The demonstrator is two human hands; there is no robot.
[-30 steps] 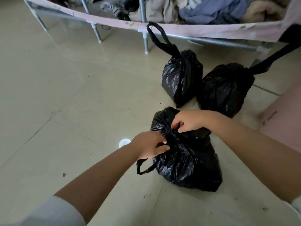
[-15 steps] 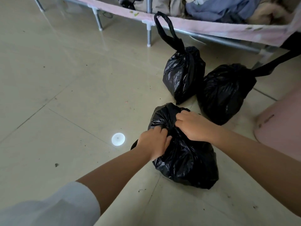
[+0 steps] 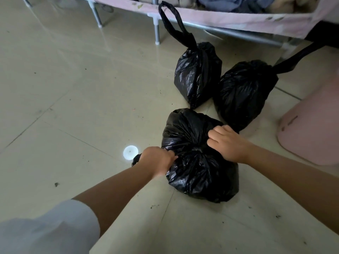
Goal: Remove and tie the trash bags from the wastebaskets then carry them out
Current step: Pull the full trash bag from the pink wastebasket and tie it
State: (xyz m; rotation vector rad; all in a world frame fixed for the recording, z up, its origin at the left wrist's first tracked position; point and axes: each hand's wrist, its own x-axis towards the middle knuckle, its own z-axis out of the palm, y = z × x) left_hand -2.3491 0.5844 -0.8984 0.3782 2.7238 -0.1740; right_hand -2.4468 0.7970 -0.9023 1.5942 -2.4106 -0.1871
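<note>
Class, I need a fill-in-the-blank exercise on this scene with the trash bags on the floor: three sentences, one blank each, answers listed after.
1. The number of black trash bags on the floor is ____.
2. Both hands, left hand and right hand, grip the ____ bag.
3. The upside-down wastebasket at the right is ____ in colour.

Missing words: three; nearest; pink

Three bags on the floor (image 3: 73, 88)
Near bag (image 3: 200, 173) at centre; two tied bags (image 3: 197, 74) (image 3: 244, 92) at one o'clock; wastebasket (image 3: 311, 132) at three.
</note>
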